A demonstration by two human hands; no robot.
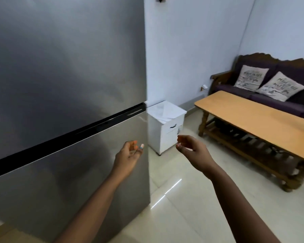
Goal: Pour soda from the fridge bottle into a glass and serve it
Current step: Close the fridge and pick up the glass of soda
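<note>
From my head camera, the fridge [65,85] fills the left half of what I see, both steel doors closed, the dark seam [67,135] between the upper and lower door slanting up toward the right. The soda bottle must be behind those doors; I cannot see it, nor any glass. My left hand [130,152] hangs just in front of the lower door, close to its right edge and a little below the seam, fingers loosely curled toward the palm and holding nothing. My right hand [190,146] is off to the right of the fridge, over the pale floor [182,216] and in front of the small white cabinet [167,127], also half curled and empty. So the fridge lies ahead and to the left of both hands, and the left hand is plainly the nearer to the door's free edge, which runs vertically; I judge the opening pull starts there. Far right stand a wooden table [253,118] and a dark sofa [270,95] with two cushions, a likely place for serving.
</note>
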